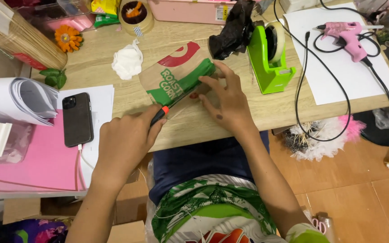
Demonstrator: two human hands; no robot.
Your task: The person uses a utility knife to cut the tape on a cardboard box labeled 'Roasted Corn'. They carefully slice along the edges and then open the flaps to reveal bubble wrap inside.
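- Left hand (124, 139) grips a black, orange-tipped cutter (159, 115), fingers closed round it.
- Right hand (226, 99) presses the brown cardboard piece (169, 74) flat, fingers spread.
- No finished cut shows beside the fingertips; the cardboard looks whole.

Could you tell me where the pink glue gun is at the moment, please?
In the head view, the pink glue gun lies upper right on a white sheet, right of the green tape dispenser.
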